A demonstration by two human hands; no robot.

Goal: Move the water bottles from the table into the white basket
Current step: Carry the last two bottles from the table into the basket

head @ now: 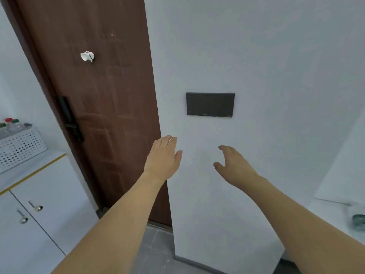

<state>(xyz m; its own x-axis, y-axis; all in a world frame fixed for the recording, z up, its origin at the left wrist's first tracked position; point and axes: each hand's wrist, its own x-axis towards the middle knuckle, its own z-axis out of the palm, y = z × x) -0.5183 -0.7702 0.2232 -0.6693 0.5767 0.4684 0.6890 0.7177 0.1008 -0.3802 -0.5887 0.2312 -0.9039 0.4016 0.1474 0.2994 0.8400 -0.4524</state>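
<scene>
Reaching forward with both bare forearms, empty-handed, in front of a white wall (256, 56). Left hand (164, 157) flat and relaxed, fingers together, nothing in it, over the seam between wall and brown door (94, 95). Right hand (235, 165) loosely cupped, fingers curled and spread from the thumb, gripping nothing. Both well apart from the bottles and the basket.

Lower left: white cabinet (39, 214) with two doors, each with a small metal knob, a yellow strip along the front edge of its top. Far right edge: white table (331, 212), with a blurred clear water bottle (358, 220) lying near its right edge, dark cap toward the camera, partly cut off by the frame.

Farther back on the cabinet top, at its left rear corner: perforated white basket (19, 147), already carrying upright clear bottles (11, 125) with red and green caps; exact count not clear.

Beyond: black handle and lock plate (70, 119) on the door's left edge, white hook (87, 56) higher up, dark rectangular panel (210, 104) on the wall above the hands.
</scene>
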